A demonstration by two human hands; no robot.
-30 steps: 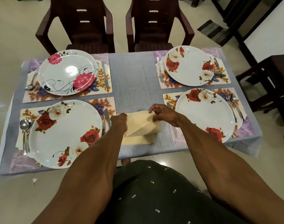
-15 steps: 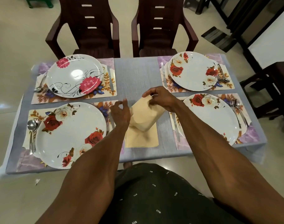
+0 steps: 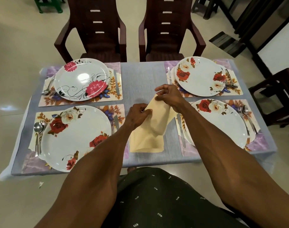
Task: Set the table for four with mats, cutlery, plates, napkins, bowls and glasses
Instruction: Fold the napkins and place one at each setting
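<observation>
— Napkins [image 3: 147, 142], where are they?

— Cream cloth ones, in a small stack on the blue-grey tablecloth [image 3: 140, 76], directly under and just nearer the body than both hands. The top napkin [image 3: 158, 119] is lifted off the pile at its far edge while its near end still hangs down to the stack.

— How are the hands?

— The left hand [image 3: 137, 115] pinches the left part of that raised edge between thumb and fingertips. The right hand [image 3: 169, 95] pinches the far corner, its other fingers curled loosely above.

— What has changed from a second ago?

— Back then both hands were low on the pile, with the cloth only starting to peel up. Half a second ago it was partly raised. Now it is drawn higher and farther from the body, and the right hand has moved away toward the far plates.

— Around the hands?

— A rose-patterned plate [image 3: 74, 137] on a floral mat [image 3: 114, 109] sits left of the left hand, another rose plate [image 3: 222, 122] right of the right hand, and two more plates lie beyond. A knife [image 3: 116, 122] lies just left of the left wrist.
</observation>
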